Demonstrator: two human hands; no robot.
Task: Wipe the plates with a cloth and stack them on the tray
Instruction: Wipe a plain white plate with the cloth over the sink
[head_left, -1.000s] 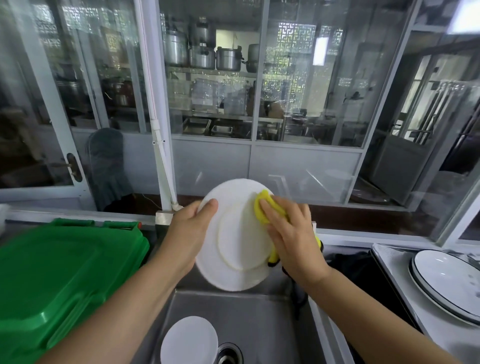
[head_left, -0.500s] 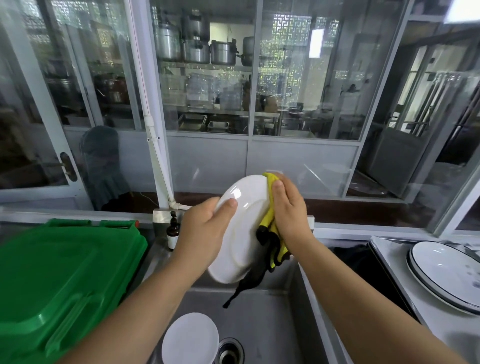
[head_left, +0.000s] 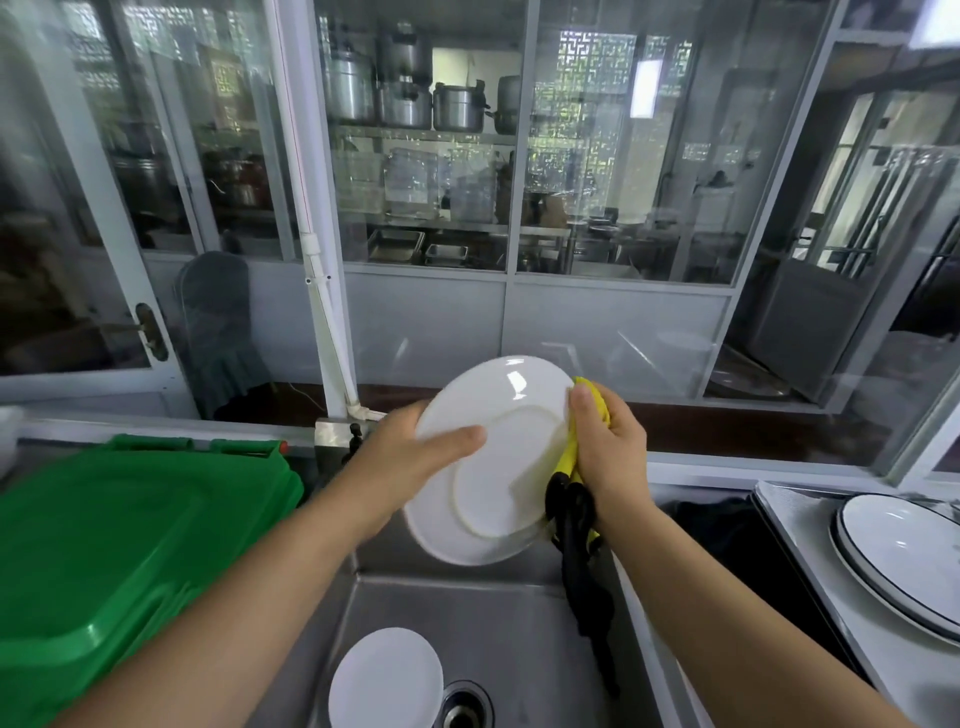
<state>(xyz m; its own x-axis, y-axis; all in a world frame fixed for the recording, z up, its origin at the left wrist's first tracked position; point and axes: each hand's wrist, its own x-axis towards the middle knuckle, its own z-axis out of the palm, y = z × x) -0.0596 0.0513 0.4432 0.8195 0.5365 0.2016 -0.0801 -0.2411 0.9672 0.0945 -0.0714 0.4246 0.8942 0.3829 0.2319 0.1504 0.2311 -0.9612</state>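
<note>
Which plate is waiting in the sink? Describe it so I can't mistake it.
Find the steel sink below the hands. On its floor, just left of the drain, lies a small plain white plate. It is untouched, unlike the held plate, and lacks the dark rim of the stacked plates at right.

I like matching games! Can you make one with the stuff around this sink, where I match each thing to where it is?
Things:
1. white plate
2. yellow cloth
3. small white plate
4. black-rimmed plates

Places:
A. lying in the sink beside the drain
B. stacked on the counter at the right
C. held up over the sink, left hand gripping its left edge
D. bunched in the right hand against the plate's right edge

Right pairs: 1-C, 2-D, 3-A, 4-B
</note>
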